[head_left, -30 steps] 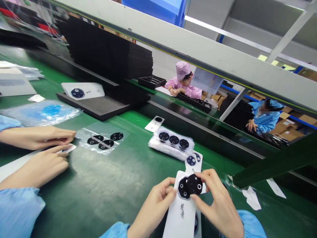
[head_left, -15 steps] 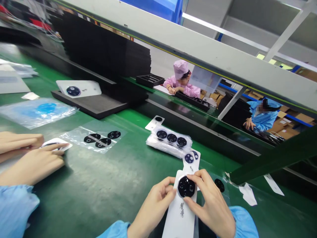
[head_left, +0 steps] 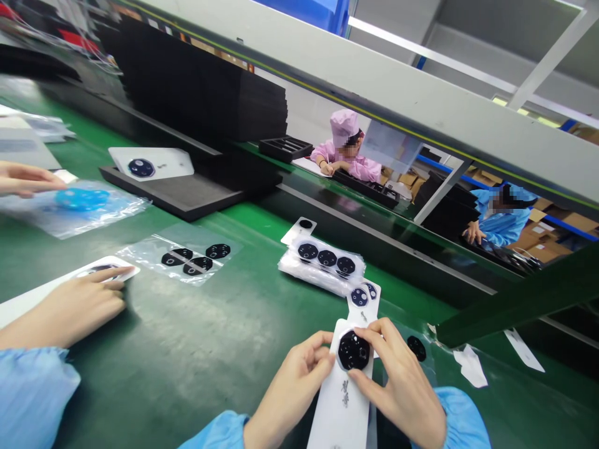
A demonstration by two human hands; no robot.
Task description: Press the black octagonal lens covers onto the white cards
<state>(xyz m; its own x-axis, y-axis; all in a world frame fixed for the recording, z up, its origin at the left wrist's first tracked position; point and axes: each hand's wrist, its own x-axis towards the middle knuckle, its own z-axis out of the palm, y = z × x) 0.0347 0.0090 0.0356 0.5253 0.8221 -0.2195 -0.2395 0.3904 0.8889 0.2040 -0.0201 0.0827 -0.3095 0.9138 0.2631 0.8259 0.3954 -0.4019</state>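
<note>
Low in the head view lies a long white phone-shaped panel [head_left: 334, 418] with dark lettering. Near its top end sits a round black disc [head_left: 354, 351] with several lens-like circles. My left hand [head_left: 292, 383] pinches the panel's left edge beside the disc. From the other side, my right hand [head_left: 405, 383] closes around the disc, index finger at its top edge and thumb at its lower edge. Whether the disc is fixed to the panel, I cannot tell. Just beyond lies another white panel [head_left: 369, 312] with dark lens circles. A loose black disc [head_left: 416, 348] rests right of my hand.
A plastic-wrapped stack [head_left: 318, 277] carries black discs on top. A clear bag [head_left: 175, 274] holds several more. At left, a co-worker's hand [head_left: 88, 308] presses a white panel [head_left: 32, 290]. A black tray [head_left: 196, 196] supports another panel. A green post [head_left: 515, 299] slants at right.
My hands keep the same hold on the panel and disc. The co-worker's other hand has moved from the white panel up and away to the blue-patched plastic bag at far left.
</note>
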